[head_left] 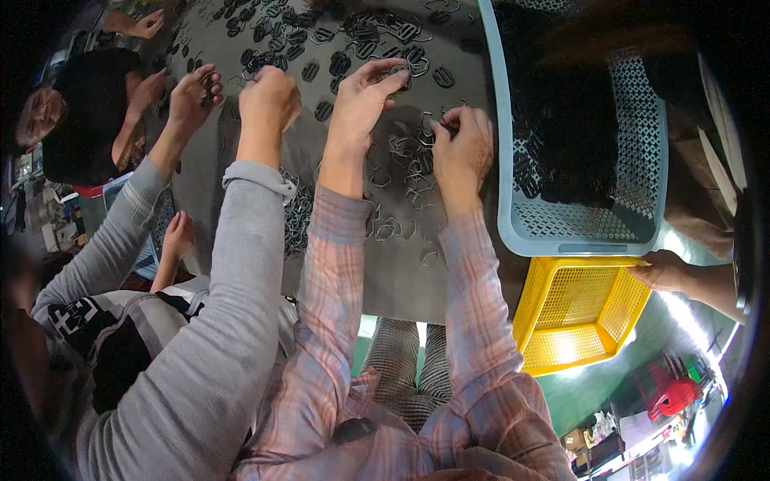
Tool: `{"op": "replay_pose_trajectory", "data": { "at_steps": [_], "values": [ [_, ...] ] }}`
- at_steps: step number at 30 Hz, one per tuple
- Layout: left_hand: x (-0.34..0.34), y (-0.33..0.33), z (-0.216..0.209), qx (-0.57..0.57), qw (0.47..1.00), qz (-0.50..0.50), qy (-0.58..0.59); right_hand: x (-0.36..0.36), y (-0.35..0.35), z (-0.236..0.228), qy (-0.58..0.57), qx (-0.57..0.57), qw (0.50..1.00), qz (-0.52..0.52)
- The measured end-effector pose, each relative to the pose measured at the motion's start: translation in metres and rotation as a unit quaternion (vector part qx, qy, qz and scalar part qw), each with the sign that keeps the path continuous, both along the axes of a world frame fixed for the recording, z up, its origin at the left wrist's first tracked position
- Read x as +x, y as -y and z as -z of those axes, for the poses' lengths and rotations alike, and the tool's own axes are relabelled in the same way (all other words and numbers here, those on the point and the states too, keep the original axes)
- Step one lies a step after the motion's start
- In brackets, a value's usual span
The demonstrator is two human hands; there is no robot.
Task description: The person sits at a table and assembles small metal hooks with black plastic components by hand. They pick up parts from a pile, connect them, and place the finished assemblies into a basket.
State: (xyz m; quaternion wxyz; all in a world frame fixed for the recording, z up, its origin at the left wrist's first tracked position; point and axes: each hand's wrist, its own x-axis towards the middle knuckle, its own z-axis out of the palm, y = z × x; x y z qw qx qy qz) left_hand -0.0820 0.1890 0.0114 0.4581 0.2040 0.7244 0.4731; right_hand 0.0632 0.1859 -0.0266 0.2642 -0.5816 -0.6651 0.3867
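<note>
My left hand (359, 112), in a plaid sleeve, reaches over the grey table with thumb and fingers pinched on a black slotted buckle (403, 71), which the fingers partly hide. To its right, my right hand (465, 156) is closed low over the table, thumb against fingers. A small dark piece seems to be in that grip, but its kind is hidden. Beside the right thumb lies a bent wire ring (427, 123). Loose metal wire rings (388, 229) are scattered below and between my hands. Black slotted buckles (310, 71) spread across the table's far part.
Right of the table stands a blue-grey plastic basket (504, 160) holding a dark heap. Below it, another person's hand (662, 271) grips a yellow basket (525, 317). Close on my left, a co-worker's grey-sleeved arms (249, 232) reach over the table. More people sit beyond.
</note>
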Motion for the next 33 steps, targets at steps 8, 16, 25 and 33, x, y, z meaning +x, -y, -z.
{"op": "replay_pose_trajectory", "data": {
  "at_steps": [8, 16, 25, 33],
  "values": [
    [0.015, -0.032, 0.052, -0.009, 0.869, 0.122, -0.479, 0.021, 0.058, -0.006, -0.064, -0.139, 0.986, 0.062],
    [0.026, -0.022, 0.049, -0.056, 0.902, 0.205, -0.376, 0.018, 0.032, 0.015, 0.119, -0.032, 0.989, 0.079],
    [0.032, 0.047, 0.019, -0.012, 0.907, 0.270, -0.323, 0.037, 0.043, -0.024, -0.073, -0.287, 0.955, -0.007],
    [0.020, 0.068, -0.015, -0.089, 0.929, 0.205, -0.294, 0.063, 0.060, -0.072, -0.562, -0.454, 0.691, 0.018]
  ]
}}
